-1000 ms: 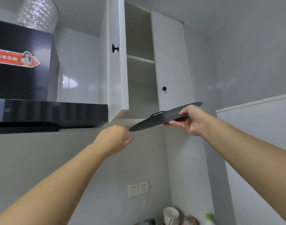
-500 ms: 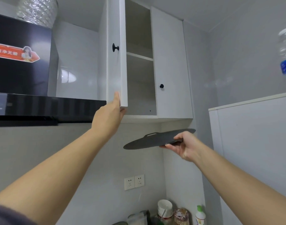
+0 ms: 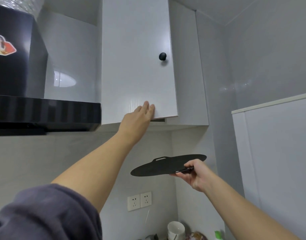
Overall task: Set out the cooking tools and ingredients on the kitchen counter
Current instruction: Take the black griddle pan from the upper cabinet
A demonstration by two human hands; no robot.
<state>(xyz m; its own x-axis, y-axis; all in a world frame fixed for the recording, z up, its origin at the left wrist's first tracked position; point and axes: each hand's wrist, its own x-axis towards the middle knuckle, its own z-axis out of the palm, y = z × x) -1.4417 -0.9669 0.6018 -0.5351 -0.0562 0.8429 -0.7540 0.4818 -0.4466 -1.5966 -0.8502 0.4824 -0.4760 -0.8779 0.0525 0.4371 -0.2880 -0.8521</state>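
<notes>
Right hand [image 3: 197,175] is pinching thin black oval board [image 3: 162,166] at rim, likely light, stiff; left hand [image 3: 136,118], fingers straight, is pressing white cabinet door [image 3: 136,58]

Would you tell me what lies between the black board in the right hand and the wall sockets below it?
Nothing: in the head view only bare grey wall shows between the black board and the wall sockets.
</notes>
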